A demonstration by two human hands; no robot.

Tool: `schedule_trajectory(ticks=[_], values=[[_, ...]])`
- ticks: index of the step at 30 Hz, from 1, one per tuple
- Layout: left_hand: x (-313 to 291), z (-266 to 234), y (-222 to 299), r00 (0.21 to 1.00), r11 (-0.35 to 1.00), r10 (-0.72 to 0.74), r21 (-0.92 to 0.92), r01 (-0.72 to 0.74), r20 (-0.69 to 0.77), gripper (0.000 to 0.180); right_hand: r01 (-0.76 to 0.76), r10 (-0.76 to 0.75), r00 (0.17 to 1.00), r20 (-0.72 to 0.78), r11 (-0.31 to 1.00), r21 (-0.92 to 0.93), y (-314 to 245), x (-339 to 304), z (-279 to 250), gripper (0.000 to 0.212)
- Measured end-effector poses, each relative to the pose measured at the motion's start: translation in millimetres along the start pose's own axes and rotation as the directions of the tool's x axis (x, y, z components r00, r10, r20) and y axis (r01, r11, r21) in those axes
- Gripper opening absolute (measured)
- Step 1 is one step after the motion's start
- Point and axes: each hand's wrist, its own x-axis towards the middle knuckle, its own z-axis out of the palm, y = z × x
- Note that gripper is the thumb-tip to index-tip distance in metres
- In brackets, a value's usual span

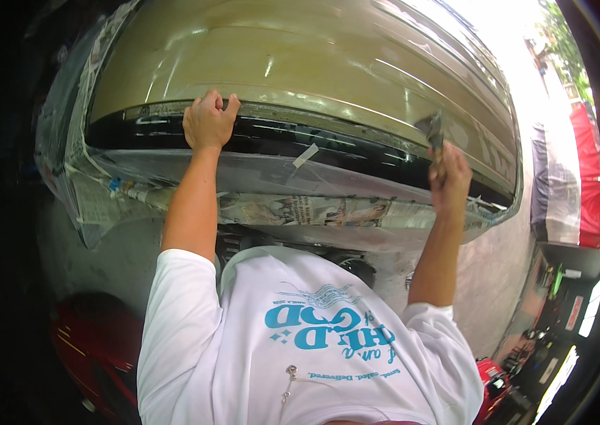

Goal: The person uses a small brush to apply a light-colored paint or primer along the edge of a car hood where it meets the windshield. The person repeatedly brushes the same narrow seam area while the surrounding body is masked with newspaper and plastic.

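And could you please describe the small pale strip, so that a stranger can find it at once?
Start at the large gold-beige vehicle panel, then go down to the glossy black band along its near edge. At the band's lower edge, between the left hand and right hand, sits the short pale strip. Unlike the wide printed newspaper below, it is small, plain and slanted.

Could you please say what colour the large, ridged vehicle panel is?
The ridged panel is glossy olive-gold, shown in the head view.

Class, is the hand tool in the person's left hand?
No, the right hand holds the hand tool, while the left hand rests at the edge of the gold vehicle panel.
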Motion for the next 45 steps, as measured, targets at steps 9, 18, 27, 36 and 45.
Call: schedule_trajectory(ticks=[9, 18, 27, 36, 45], values=[[-2.8, -0.3, -0.8, 1.000, 1.000, 0.027, -0.006, -0.027, -0.002, 0.031, -0.336, 0.535, 0.818, -0.211, 0.742, 0.580, 124.9, -227.3, 4.8, 0.020], [-74.9, -19.7, 55.7, 0.929, 0.692, 0.370, -0.670, -0.269, 0.010, 0.016, -0.249, 0.387, 0.887, -0.252, 0.861, 0.444, 96.6, -259.2, 24.3, 0.026], [-173.9, -55.6, 111.4, 0.257, 0.558, 0.575, -0.603, 0.571, 0.776, 0.030, -0.309, 0.342, 0.937, -0.070, 0.905, 0.291, 91.6, -267.6, 49.7, 0.022], [-171.6, -68.9, 91.8, 0.332, 0.616, 0.516, -0.611, 0.496, 0.790, 0.025, -0.385, 0.379, 0.921, 0.090, 0.921, 0.059, 80.1, -261.5, 61.5, 0.027], [-138.6, -72.7, 43.7, 0.540, 0.440, 0.391, -0.667, 0.602, 0.745, 0.018, -0.405, 0.427, 0.869, 0.252, 0.904, -0.134, 69.8, -235.8, 70.9, 0.031]])
